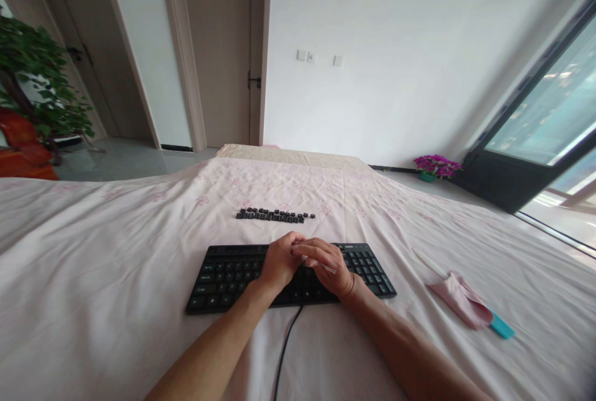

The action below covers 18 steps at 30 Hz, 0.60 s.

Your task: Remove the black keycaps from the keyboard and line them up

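Observation:
A black computer keyboard [230, 277] lies flat on the pink bedsheet, its cable [285, 345] running toward me. Over its middle, my left hand [280, 262] is closed, fingertips meeting those of my other hand. What it pinches, if anything, is hidden. My right hand [331, 264] is closed too, with a thin pale rod [329, 270] poking out from between its fingers. Both hands cover the central keys. Beyond the keyboard, loose black keycaps [270, 216] lie in two rough rows.
To the right, a pink cloth [460, 301] lies with a blue-handled item [503, 326] and a white stick [431, 262] by it. The flowered sheet [139, 246] is wrinkled. Farther off stand a door [216, 47], a leafy plant [35, 72] and purple flowers [437, 166].

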Each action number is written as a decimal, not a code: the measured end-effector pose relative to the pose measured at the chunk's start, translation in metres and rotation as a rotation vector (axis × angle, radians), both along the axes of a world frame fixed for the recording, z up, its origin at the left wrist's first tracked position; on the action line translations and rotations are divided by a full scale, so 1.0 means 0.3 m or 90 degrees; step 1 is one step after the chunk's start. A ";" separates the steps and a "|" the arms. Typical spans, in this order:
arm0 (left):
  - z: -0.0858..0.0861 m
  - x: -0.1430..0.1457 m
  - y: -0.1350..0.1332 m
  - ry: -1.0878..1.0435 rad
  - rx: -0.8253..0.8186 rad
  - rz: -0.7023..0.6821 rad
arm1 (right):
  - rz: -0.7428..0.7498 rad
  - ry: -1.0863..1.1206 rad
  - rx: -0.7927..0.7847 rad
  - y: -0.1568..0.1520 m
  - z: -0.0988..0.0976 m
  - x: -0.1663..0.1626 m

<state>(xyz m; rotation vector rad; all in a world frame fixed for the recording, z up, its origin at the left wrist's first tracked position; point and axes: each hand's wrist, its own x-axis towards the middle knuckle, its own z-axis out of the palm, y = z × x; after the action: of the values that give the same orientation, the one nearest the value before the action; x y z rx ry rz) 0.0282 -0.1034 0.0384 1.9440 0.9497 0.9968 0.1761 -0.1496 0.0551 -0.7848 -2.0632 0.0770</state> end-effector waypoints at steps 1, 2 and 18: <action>0.001 0.000 0.000 -0.001 -0.001 -0.003 | -0.002 0.000 0.002 0.000 0.000 -0.001; 0.002 -0.001 0.000 -0.002 -0.002 -0.006 | -0.004 0.000 0.003 0.000 0.001 -0.001; 0.026 -0.007 -0.002 -0.063 -0.082 -0.032 | 0.058 -0.129 0.117 0.004 0.011 -0.011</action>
<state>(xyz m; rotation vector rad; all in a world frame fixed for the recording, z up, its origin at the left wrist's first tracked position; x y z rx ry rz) 0.0260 -0.1040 0.0462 1.7874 0.8842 0.9698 0.1729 -0.1484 0.0585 -0.6061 -2.2586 -0.1460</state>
